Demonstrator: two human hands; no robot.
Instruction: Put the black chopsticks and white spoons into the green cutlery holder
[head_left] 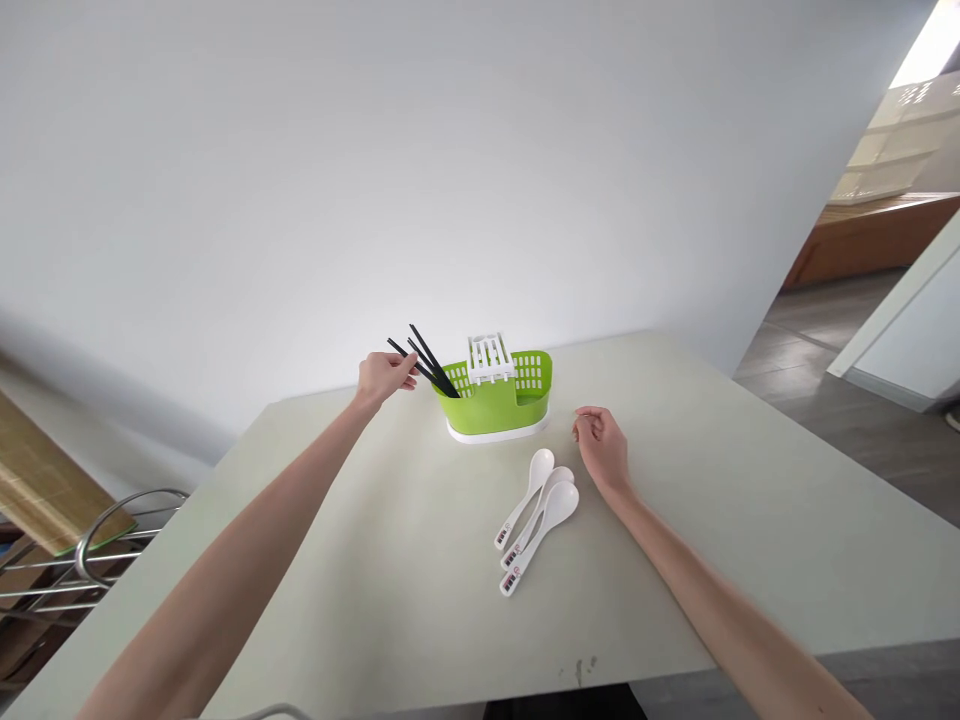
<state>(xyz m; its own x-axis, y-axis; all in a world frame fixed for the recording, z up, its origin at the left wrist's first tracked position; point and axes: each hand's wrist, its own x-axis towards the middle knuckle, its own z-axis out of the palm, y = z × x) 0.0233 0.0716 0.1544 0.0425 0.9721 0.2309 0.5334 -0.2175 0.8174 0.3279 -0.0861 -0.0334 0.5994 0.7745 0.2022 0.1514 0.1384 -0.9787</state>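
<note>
A green basket with a white base and a white slotted rack stands near the wall. Several black chopsticks lean out of its left compartment. My left hand is at the basket's left side, its fingers closed on the chopsticks. My right hand rests on the table to the right of the basket, fingers curled, nothing visible in them. Three white spoons lie partly overlapping in front of the basket, bowls pointing away from me and handles toward me.
The pale table stands against a white wall. At the far left are a metal wire rack and a wooden board. A floor and a brown wooden ledge show at the right.
</note>
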